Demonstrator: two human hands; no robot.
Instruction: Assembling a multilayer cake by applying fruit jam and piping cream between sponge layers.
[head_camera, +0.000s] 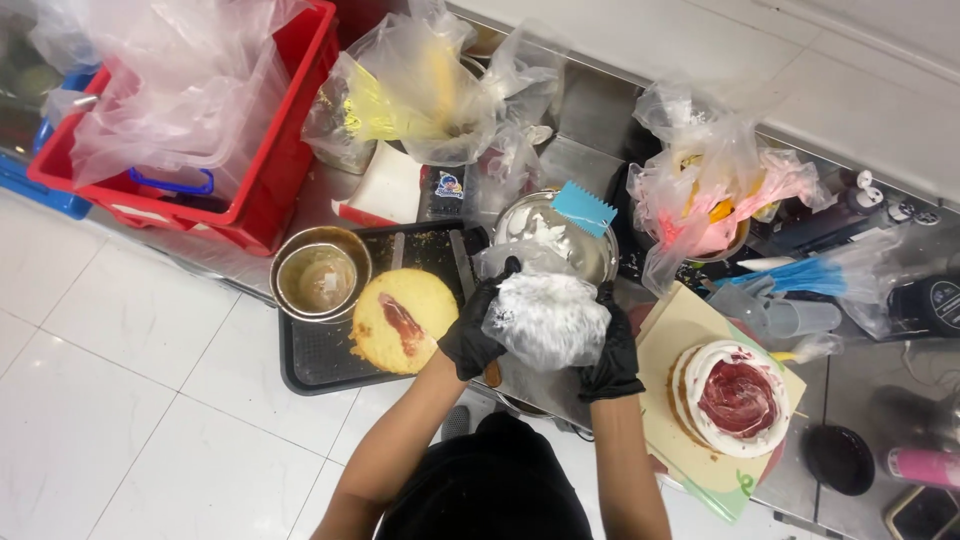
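Both my hands wear black gloves and grip a clear piping bag (548, 318) full of white cream, held over the steel counter. My left hand (476, 332) clasps its left side and my right hand (613, 350) its right side. Just behind the bag stands a steel bowl (598, 258) of white cream with a light blue comb scraper (584, 208) resting on its rim. To the right, a round cake (737, 398) with a white cream ring and red jam filling sits on a tan board (678, 322). To the left, a yellow sponge round (404, 320) with a red smear lies on a black tray (318, 360).
A round metal cake tin (320, 272) sits on the tray's far left. A red crate (268, 190) with plastic bags stands at the back left. Several used piping bags (708, 190), bottles and a blue bag (808, 274) crowd the back right. White tiled floor lies at the left.
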